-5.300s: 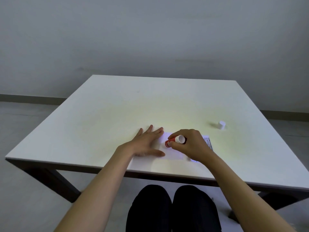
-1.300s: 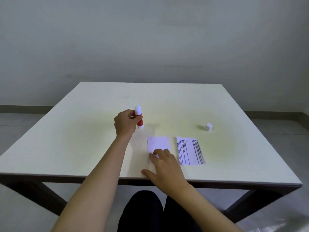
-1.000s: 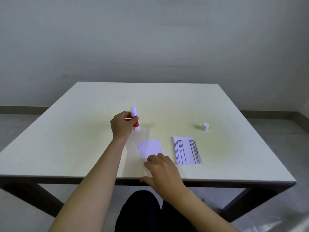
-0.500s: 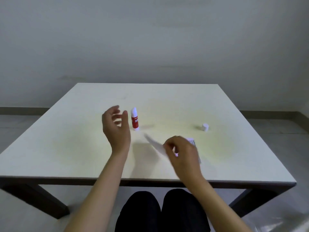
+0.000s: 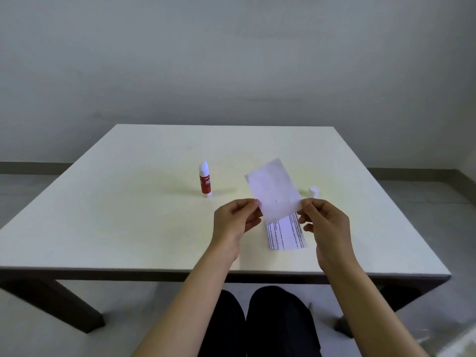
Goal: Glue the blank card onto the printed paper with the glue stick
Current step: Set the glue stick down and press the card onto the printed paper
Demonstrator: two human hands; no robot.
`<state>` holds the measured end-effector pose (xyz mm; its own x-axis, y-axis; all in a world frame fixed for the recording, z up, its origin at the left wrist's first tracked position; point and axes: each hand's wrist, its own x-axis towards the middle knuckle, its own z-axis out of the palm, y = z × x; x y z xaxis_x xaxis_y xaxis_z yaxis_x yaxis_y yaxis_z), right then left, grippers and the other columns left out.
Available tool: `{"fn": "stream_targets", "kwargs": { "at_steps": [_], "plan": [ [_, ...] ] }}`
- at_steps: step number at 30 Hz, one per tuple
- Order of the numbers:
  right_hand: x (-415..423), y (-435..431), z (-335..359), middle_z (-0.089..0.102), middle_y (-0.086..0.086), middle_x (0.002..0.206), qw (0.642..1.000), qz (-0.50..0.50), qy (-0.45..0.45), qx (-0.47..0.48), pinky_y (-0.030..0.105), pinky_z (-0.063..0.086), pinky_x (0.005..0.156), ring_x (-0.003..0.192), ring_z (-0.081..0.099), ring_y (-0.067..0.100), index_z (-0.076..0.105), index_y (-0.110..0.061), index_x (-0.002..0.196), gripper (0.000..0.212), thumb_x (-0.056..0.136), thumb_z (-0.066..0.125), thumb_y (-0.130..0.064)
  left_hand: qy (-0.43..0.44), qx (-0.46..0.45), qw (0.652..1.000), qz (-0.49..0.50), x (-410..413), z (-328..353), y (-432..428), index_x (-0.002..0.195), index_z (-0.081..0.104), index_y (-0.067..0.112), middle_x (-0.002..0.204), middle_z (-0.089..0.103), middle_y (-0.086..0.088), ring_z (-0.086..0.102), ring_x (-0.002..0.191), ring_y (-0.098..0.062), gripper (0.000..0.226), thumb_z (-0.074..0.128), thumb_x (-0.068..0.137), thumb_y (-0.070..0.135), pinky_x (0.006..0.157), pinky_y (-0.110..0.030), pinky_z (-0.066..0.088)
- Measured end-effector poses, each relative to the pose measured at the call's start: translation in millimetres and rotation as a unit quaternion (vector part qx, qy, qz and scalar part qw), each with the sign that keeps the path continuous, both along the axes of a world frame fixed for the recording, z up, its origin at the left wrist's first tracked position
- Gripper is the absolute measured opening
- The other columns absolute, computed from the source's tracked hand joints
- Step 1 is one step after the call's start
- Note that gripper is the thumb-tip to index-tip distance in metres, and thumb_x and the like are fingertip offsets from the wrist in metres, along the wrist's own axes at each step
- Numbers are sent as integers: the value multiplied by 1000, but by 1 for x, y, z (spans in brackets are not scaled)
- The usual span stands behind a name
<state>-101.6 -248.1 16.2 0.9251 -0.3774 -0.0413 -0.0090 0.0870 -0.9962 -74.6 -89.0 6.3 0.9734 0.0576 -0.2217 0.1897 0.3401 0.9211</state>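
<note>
- Head view: both forearms reach forward over the near edge of the white table [image 5: 108,228], bare to below the frame, wrists raised off the surface.
- The left hand [image 5: 233,222] is turned thumb-up, thumb and forefinger pinched narrowly on the lower left corner of the blank card [image 5: 273,190]; the other fingers curl loosely beneath.
- The right hand [image 5: 325,224] mirrors it, pinching the card's lower right corner between thumb and forefinger, its back toward the camera.
- The card is held in the air above the table, tilted so its top leans left and away, its pale face toward the camera with a few faint bumps near the lower edge.
- The printed paper [image 5: 285,234] lies flat on the table directly below the card, between the two hands; its upper end is covered by the card, and its small text cannot be read.
- The glue stick [image 5: 205,179] stands upright to the left, well apart from the hands, uncapped, white tip up, red label lettering blurred.
- Its white cap [image 5: 314,191] sits on the table to the right, just behind the right hand and partly hidden by the fingers.
- Dark-clad knees [image 5: 257,323] show under the table edge.
</note>
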Motion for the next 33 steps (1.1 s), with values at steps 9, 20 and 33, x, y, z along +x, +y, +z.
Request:
{"fn": "stream_targets", "kwargs": {
  "at_steps": [9, 20, 33],
  "plan": [
    [5, -26, -2, 65, 2, 73, 986, 120, 84, -84, 26, 40, 61, 63, 56, 16, 70, -10, 76, 11, 85, 64, -14, 9, 114, 992, -48, 4, -3, 5, 74, 70, 6, 66, 73, -3, 71, 59, -12, 5, 71, 79, 6, 56, -20, 56],
    [12, -39, -25, 53, 1, 46, 953, 101, 151, -243, 14, 30, 34, 33, 40, 11, 62, -8, 59, 21, 80, 67, -10, -13, 337, 937, -94, 10, -11, -9, 61, 68, 11, 59, 69, 2, 64, 45, -1, 15, 72, 76, 11, 45, -4, 41],
    [18, -38, -36, 52, -8, 43, 933, 86, 152, -315, 18, 32, 40, 40, 44, 8, 64, -4, 64, 17, 79, 67, -9, -20, 417, 902, -108, 16, -19, -17, 60, 69, 15, 55, 68, 4, 66, 53, -8, 15, 73, 74, 13, 68, -25, 52]
  ]
}}
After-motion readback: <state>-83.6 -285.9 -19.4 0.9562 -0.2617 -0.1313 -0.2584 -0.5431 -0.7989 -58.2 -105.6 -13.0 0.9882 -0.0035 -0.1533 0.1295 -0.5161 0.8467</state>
